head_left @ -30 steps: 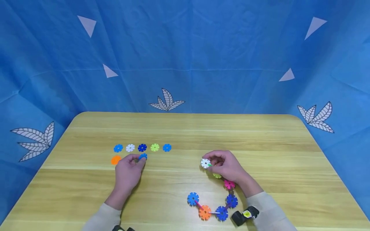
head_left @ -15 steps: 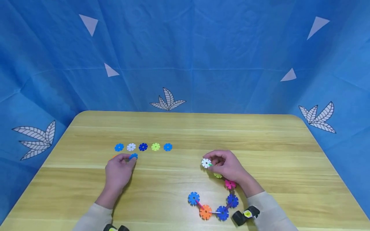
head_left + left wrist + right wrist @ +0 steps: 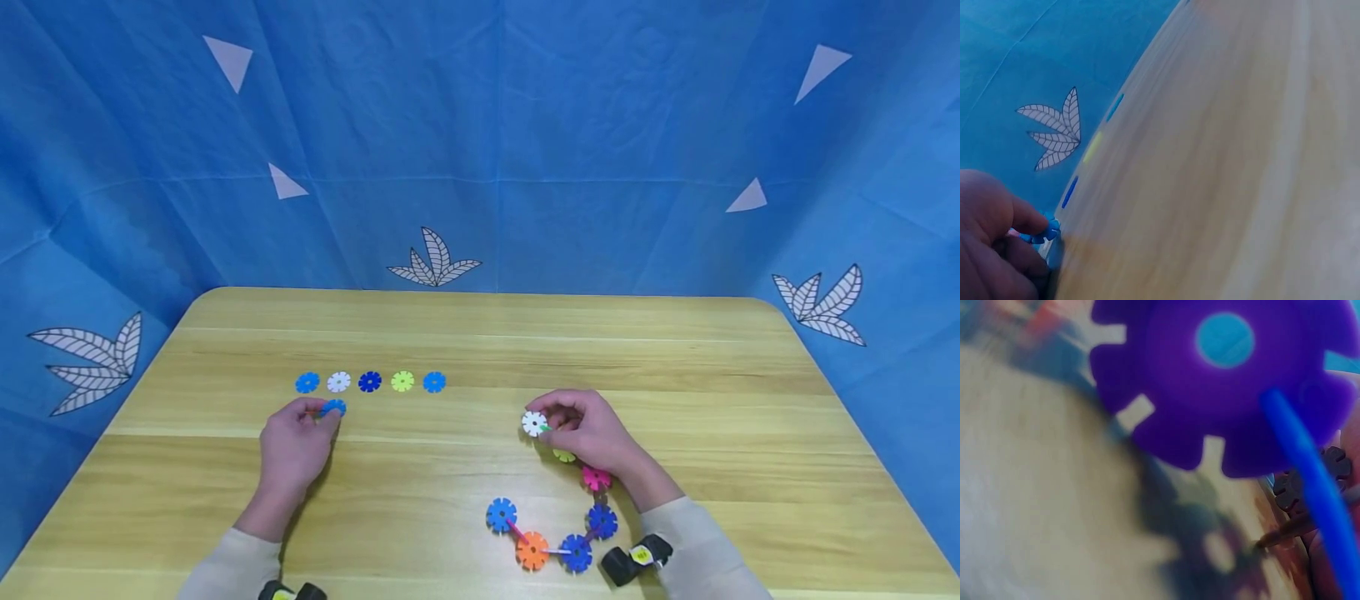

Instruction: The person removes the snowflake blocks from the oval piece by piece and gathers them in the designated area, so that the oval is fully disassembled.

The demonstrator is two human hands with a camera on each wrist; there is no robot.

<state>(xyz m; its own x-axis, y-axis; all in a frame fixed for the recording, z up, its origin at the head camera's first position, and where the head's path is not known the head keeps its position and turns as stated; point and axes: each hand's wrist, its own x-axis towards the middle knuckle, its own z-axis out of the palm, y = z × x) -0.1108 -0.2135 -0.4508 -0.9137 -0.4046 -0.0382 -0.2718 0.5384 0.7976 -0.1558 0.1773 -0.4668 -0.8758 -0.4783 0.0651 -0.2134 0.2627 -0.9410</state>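
Note:
My left hand [image 3: 294, 446] pinches a light-blue notched disc [image 3: 334, 407] between thumb and fingers, just in front of a row of loose discs. A sliver of orange shows at that disc's left edge; whether the two are joined I cannot tell. In the left wrist view, the held blue disc [image 3: 1050, 230] sits at the fingertips. My right hand [image 3: 588, 429] grips the end of a curved chain of joined discs near a white disc [image 3: 534, 423]. Below it follow lime, pink [image 3: 597, 477], dark blue, orange [image 3: 532, 551] and blue [image 3: 501, 516] discs. Fingers partly cover the lime disc [image 3: 564, 456].
Behind the left hand lies a row of loose discs: blue [image 3: 307, 382], white [image 3: 339, 382], dark blue [image 3: 370, 382], lime [image 3: 402, 381] and blue [image 3: 434, 382]. All rest on a wooden table [image 3: 697, 367] before a blue cloth [image 3: 495, 125]. A purple-looking disc [image 3: 1166, 412] fills much of the right wrist view.
My left hand has moved left with the blue disc. An orange disc seen beside that hand earlier is now mostly hidden. The right hand and the chain stay put.

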